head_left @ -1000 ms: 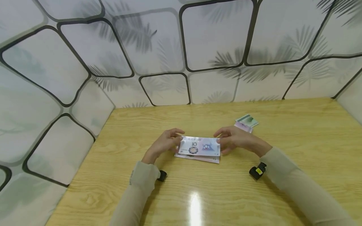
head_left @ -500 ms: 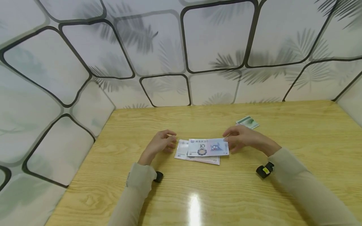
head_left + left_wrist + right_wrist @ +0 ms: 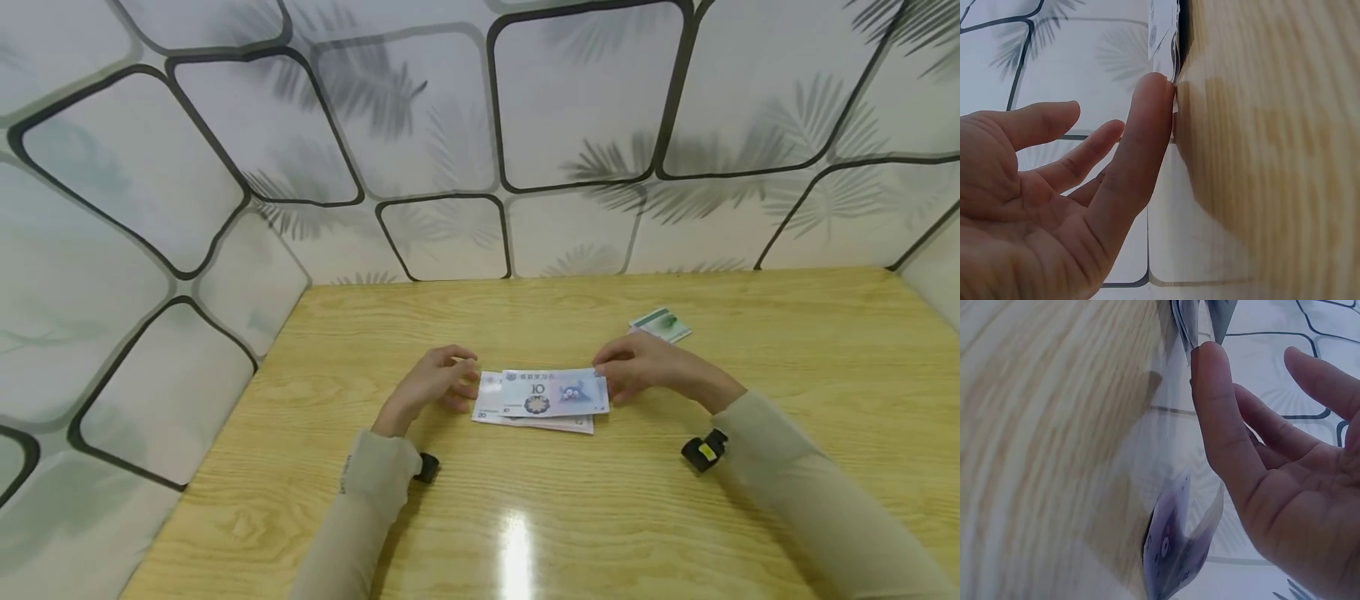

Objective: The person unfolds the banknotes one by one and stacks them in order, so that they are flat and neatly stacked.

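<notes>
My right hand (image 3: 645, 367) pinches the right end of a pale blue and purple banknote (image 3: 555, 392) marked 10. This note lies over other pale banknotes (image 3: 487, 404), the left part of one showing a 20. At their left end is my left hand (image 3: 435, 381), its fingers loosely bent and spread. In the left wrist view one fingertip (image 3: 1154, 84) reaches the notes' edge (image 3: 1165, 53), while the other fingers stand apart. The right wrist view has one fingertip (image 3: 1212, 356) against the raised note ends (image 3: 1188, 322); what lies behind it is hidden.
A green banknote (image 3: 663, 323) lies beyond my right hand, partly covering a purple one; folded purple notes (image 3: 1172, 544) show in the right wrist view. The wooden table (image 3: 375, 533) meets a patterned wall (image 3: 570, 225) at the back and left.
My right hand has drawn the 10 note rightward, baring the left part of the notes beneath. My left hand let go of the 10 note, moved left, then came back to the lower notes' end.
</notes>
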A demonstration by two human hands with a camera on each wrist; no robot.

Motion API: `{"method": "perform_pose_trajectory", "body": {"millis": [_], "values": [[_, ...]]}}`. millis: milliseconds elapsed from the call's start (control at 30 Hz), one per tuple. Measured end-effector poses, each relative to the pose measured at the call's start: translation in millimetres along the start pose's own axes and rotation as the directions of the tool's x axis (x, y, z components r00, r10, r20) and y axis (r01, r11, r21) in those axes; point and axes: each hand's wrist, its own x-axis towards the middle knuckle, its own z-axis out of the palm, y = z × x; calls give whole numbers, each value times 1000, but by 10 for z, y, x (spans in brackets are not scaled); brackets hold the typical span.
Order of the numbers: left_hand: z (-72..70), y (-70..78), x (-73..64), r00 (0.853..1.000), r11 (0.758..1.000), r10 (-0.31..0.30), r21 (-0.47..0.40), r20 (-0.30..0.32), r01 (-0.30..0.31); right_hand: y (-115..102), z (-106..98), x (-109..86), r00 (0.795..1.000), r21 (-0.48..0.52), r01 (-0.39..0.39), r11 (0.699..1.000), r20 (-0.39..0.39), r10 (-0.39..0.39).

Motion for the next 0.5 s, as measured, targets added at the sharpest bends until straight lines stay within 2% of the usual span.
{"method": "perform_pose_trajectory", "body": {"millis": [233,500], "values": [[14,22,-1,1000,1000,-13,-1,15,13,-50,4,14,999,16,21,1000,25,-21],[30,41,-13,1000,1000,-19,-2,14,19,-125,66,73,1000,-15,-8,1000,29,8]]}}
